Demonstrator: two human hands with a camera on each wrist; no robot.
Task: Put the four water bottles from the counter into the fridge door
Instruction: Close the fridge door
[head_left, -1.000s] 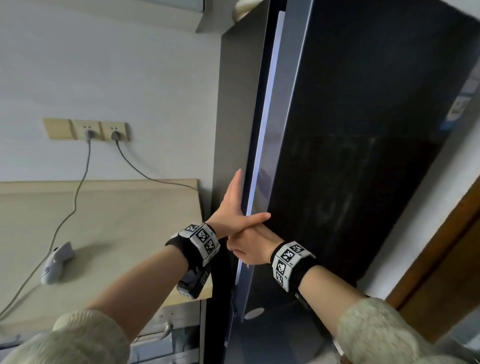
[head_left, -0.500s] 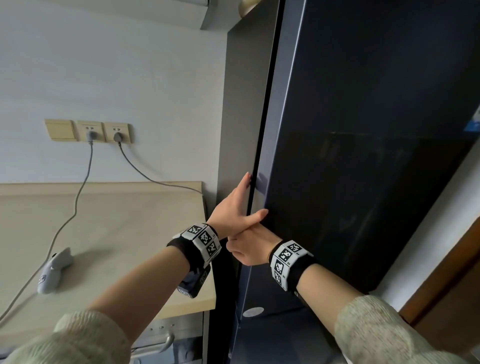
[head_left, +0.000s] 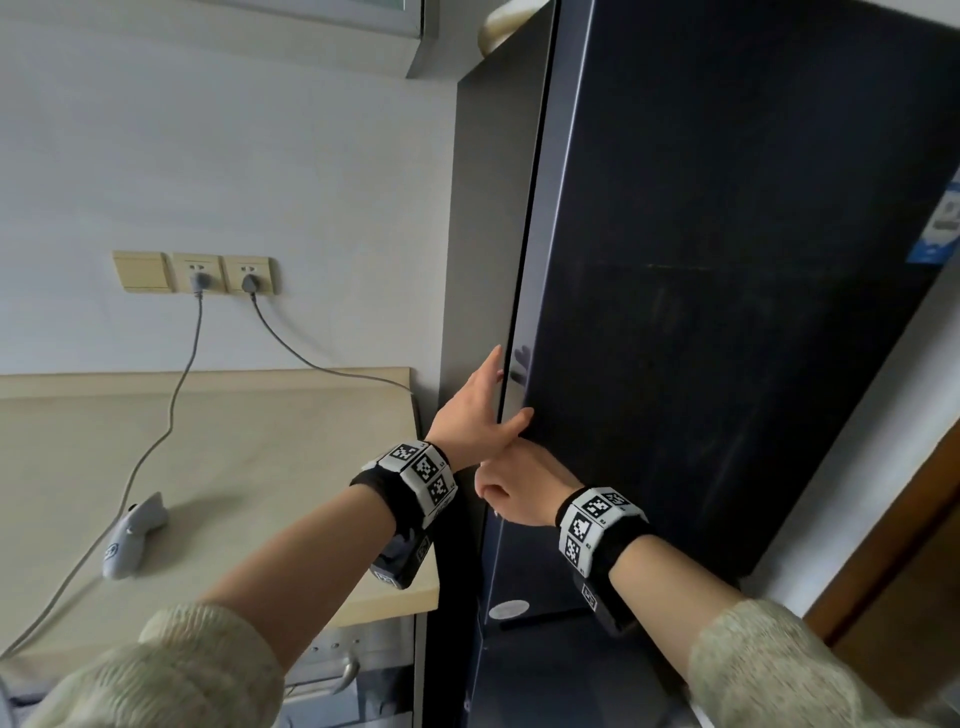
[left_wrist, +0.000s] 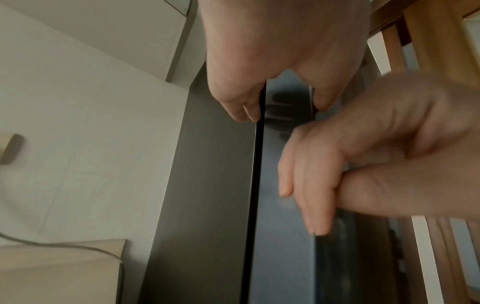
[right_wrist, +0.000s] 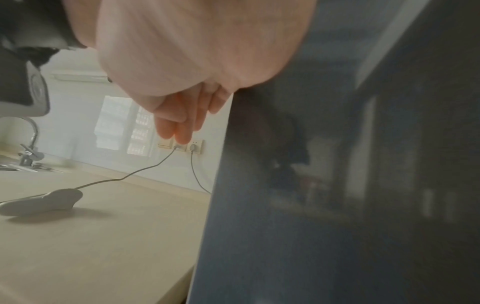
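Note:
No water bottle shows in any view. The dark fridge door (head_left: 701, 312) stands flush against the fridge's grey side panel (head_left: 478, 234), with only a thin black seam (left_wrist: 255, 185) between them. My left hand (head_left: 483, 410) lies at the door's left edge, fingers straight along the seam and thumb on the door front. Just below it, my right hand (head_left: 519, 488) is by the same edge with relaxed fingers (left_wrist: 309, 195) and holds nothing. In the right wrist view the right hand (right_wrist: 194, 72) hangs beside the door edge.
A beige counter (head_left: 234, 467) adjoins the fridge on the left, carrying a grey corded device (head_left: 132, 540). Two plugs sit in wall sockets (head_left: 218, 273). A faucet (right_wrist: 31, 144) stands further along the counter. A wooden door frame (head_left: 893, 545) is at the right.
The fridge door has swung shut: the lit gap seen a second ago is gone. Both hands have stayed at the door's left edge.

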